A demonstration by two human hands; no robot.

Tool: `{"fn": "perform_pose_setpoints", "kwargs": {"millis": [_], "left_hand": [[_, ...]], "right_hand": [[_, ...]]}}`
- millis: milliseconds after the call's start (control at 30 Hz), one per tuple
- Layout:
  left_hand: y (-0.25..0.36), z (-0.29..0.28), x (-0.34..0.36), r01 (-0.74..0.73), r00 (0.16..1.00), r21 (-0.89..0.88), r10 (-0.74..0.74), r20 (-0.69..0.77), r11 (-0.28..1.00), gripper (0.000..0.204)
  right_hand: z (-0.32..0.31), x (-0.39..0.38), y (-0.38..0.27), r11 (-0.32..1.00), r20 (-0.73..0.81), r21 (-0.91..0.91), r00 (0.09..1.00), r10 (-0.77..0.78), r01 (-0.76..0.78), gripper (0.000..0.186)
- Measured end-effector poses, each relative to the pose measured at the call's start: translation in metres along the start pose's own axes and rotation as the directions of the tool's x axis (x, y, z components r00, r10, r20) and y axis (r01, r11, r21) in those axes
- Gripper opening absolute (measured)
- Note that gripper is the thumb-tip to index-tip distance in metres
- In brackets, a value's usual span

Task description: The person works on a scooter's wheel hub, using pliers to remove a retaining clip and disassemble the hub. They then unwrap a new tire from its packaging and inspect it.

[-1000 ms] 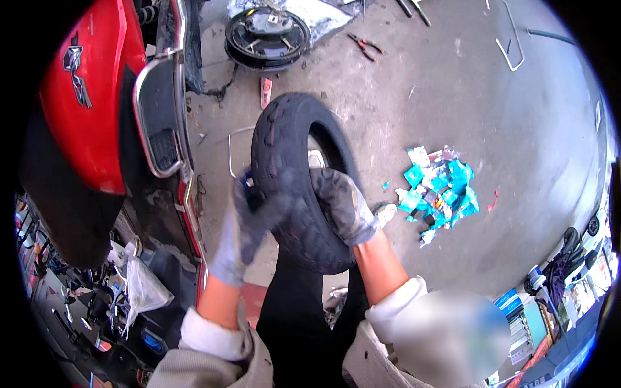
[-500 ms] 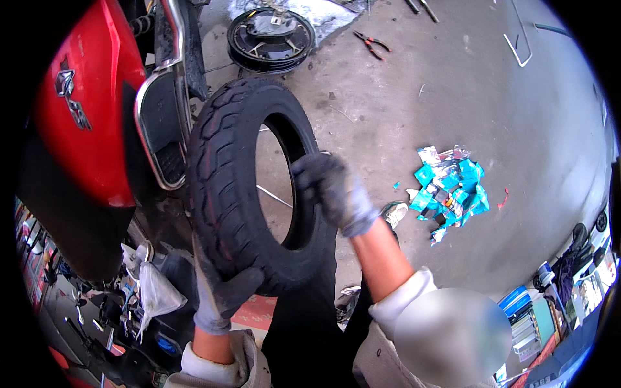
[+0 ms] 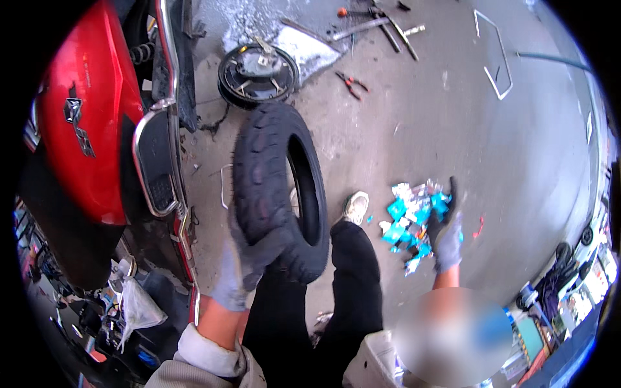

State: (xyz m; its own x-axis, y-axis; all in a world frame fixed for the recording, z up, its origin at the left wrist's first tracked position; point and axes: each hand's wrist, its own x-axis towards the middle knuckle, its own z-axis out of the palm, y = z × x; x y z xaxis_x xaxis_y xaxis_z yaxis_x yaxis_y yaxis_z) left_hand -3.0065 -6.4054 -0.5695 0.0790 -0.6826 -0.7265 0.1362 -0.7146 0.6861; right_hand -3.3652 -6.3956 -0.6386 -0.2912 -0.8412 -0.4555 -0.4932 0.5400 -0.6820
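A black scooter tyre (image 3: 272, 187) hangs upright in front of me, its tread toward the left. My left hand (image 3: 249, 255), in a grey glove, grips its lower edge. Out to the right, my gloved right hand (image 3: 445, 233) is apart from the tyre, fingers spread, holding nothing. It hovers over a heap of blue and white wrappers (image 3: 411, 216) on the concrete floor. My black trouser legs (image 3: 352, 278) and one pale shoe (image 3: 356, 207) show below the tyre.
A red scooter (image 3: 90, 142) with a chrome rail stands close on the left. A bare wheel rim (image 3: 255, 72) lies on the floor ahead, with pliers (image 3: 351, 83) and metal bars (image 3: 375, 26) beyond it. Cluttered tools sit at lower left, boxes at lower right.
My right hand has let go of the tyre and swung out to the right. The left hand alone now holds the tyre, which has shifted slightly right.
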Motion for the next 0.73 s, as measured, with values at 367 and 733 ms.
{"fn": "perform_pose_setpoints", "kwargs": {"millis": [367, 733], "left_hand": [[0.054, 0.148, 0.105, -0.073, 0.985, -0.429, 0.131, 0.108, 0.900, 0.083], [-0.071, -0.065, 0.217, 0.041, 0.962, 0.135, -0.003, -0.271, 0.990, 0.054]], "right_hand": [[0.047, 0.066, -0.146, 0.952, 0.297, 0.070, 0.905, -0.305, 0.297, 0.097], [0.028, 0.288, -0.129, 0.969, 0.421, 0.205, 0.881, -0.217, 0.141, 0.062]]}}
